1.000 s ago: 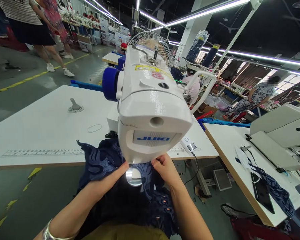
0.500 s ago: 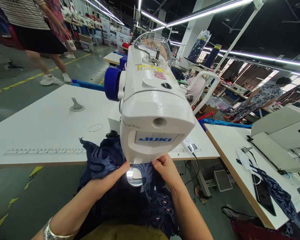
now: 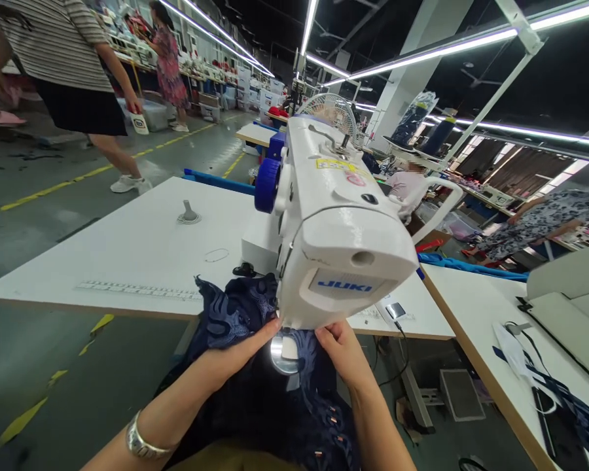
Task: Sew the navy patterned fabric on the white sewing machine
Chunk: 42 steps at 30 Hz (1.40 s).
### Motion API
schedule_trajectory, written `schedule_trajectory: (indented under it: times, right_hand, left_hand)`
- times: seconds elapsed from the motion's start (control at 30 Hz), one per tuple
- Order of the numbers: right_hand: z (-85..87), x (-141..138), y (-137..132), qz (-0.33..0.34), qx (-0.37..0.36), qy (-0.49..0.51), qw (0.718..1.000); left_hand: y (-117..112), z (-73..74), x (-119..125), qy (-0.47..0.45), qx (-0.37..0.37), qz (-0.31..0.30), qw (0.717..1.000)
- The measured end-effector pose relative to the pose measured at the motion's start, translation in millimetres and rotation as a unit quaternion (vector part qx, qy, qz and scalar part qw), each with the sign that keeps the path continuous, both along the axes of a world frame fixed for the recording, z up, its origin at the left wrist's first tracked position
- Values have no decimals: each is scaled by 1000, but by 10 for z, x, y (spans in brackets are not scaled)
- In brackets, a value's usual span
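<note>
A white JUKI sewing machine [image 3: 346,229] stands before me. Dark navy lace fabric [image 3: 230,317] lies under its head and hangs over my lap. My left hand [image 3: 248,347] holds the fabric on the left of the head, thumb along the top, its other fingers mostly hidden. On the right, my right hand [image 3: 341,350] pinches the fabric close below the head, thumb against curled fingers. A lit, shiny round plate [image 3: 285,354] shows between my hands. The needle is hidden behind the machine head.
The white table [image 3: 142,248] carries a printed ruler [image 3: 137,290], a grey piece with coiled cord [image 3: 189,212] and a small device [image 3: 395,311]. At right, another table [image 3: 464,301] holds a phone [image 3: 554,425] and lace. A person in a striped top [image 3: 61,46] is in the left aisle.
My view has turned left, so the machine and tables sit further right in the picture. Both hands keep their hold on the fabric. The person in the striped top has changed stride.
</note>
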State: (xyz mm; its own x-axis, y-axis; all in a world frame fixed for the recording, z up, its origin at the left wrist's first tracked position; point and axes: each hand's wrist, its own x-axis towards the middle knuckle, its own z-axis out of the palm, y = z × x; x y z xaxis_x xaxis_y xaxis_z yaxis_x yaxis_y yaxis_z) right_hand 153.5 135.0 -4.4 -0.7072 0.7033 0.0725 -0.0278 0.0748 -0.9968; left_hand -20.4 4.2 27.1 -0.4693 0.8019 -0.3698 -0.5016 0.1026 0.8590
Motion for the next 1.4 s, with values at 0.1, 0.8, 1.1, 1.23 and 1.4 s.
schedule_trajectory:
  times: [0.1, 0.8, 1.1, 1.23, 1.4]
  right_hand:
    - [-15, -1, -11, 9, -8, 10, 1000]
    - [16, -67, -126, 3, -44, 21, 999]
    - [35, -33, -149, 5, -11, 14, 1000]
    - [75, 50, -218, 1, 15, 5, 1000]
    - [251, 356, -393, 54, 14, -21, 998]
  left_hand:
    - [-53, 86, -2, 81, -17, 5, 997]
    - [-467, -246, -324, -119, 0, -91, 989]
    - [-505, -323, -314, -91, -46, -51, 993]
    - [-523, -312, -311, -128, -32, -122, 984]
    - [-537, -296, -306, -105, -38, -132, 985]
